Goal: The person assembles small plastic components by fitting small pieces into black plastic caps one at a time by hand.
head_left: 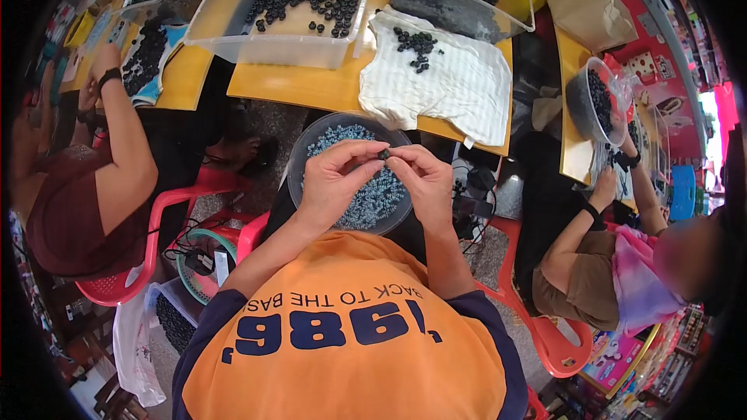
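Note:
Both hands meet above a round grey bowl (296,167) of small blue pieces (366,206) on the lap. A small dark round piece (384,154) sits between the fingertips of my left hand (336,179) and my right hand (424,179), pinched from both sides. Beyond them, a white cloth (436,97) lies on the yellow table (292,92) with a small heap of black round pieces (416,48) on it. A clear bin (299,50) at the table's left holds more black pieces (311,4).
Another clear bin (459,8) of black pieces stands behind the cloth. Co-workers sit at the left (124,163) and right (583,264), each at a table. Red chairs (510,272), a basket (204,264) and cables are around the lap.

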Motion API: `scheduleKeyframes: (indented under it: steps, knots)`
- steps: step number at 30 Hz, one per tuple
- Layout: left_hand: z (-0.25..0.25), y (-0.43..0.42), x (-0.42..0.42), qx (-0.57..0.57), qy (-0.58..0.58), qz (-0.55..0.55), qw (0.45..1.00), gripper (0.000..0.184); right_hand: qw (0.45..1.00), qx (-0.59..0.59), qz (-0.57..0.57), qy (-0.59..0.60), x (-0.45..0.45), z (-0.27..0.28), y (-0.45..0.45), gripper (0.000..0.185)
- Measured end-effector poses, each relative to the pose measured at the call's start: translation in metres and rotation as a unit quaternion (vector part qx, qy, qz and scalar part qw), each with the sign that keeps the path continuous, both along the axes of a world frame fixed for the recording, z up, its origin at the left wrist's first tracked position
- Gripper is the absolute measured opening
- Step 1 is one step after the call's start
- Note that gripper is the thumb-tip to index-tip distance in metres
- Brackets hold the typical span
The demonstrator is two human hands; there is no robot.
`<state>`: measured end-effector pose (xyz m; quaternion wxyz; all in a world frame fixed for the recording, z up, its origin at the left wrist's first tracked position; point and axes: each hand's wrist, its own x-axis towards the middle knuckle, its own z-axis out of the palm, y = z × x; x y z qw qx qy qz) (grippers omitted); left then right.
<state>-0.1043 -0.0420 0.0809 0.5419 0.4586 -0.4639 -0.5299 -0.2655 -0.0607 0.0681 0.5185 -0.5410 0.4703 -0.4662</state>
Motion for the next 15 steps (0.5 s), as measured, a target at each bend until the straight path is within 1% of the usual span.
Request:
scheduleKeyframes:
  steps: [3,4,6,8,9,10,11,13,15]
  knots:
    - [-0.004,0.000,-0.003,-0.031,-0.058,0.015,0.998,0.025,0.999,-0.002,0.014,-0.035,-0.002,-0.003,-0.001,0.015]
    - [-0.005,0.000,-0.004,-0.051,-0.084,0.020,0.995,0.025,1.000,-0.009,0.006,-0.027,-0.003,-0.004,-0.001,0.015]
    - [-0.006,0.000,-0.005,-0.057,-0.099,0.018,0.993,0.025,1.000,-0.016,-0.004,-0.019,-0.004,-0.004,-0.001,0.016]
    - [-0.008,0.000,-0.006,-0.064,-0.114,0.018,0.991,0.025,0.998,-0.054,-0.013,0.022,-0.004,-0.002,-0.001,0.015]
    - [-0.009,0.000,-0.007,-0.017,-0.040,0.014,0.999,0.025,0.998,-0.053,-0.014,0.021,-0.004,0.001,-0.002,0.015]
    - [-0.011,-0.001,-0.007,0.030,0.035,0.010,0.999,0.025,0.994,-0.096,-0.013,0.058,-0.005,0.004,-0.002,0.014]
    - [-0.013,-0.002,-0.006,0.030,0.035,0.009,0.999,0.025,0.986,-0.137,-0.012,0.094,-0.005,0.006,-0.003,0.014]
    - [-0.018,-0.004,-0.005,0.066,0.115,-0.002,0.991,0.024,0.984,-0.149,-0.006,0.094,-0.005,0.003,-0.006,0.014]
    - [-0.022,-0.006,-0.004,0.077,0.118,0.007,0.990,0.024,0.982,-0.161,0.001,0.094,-0.006,0.001,-0.006,0.014]
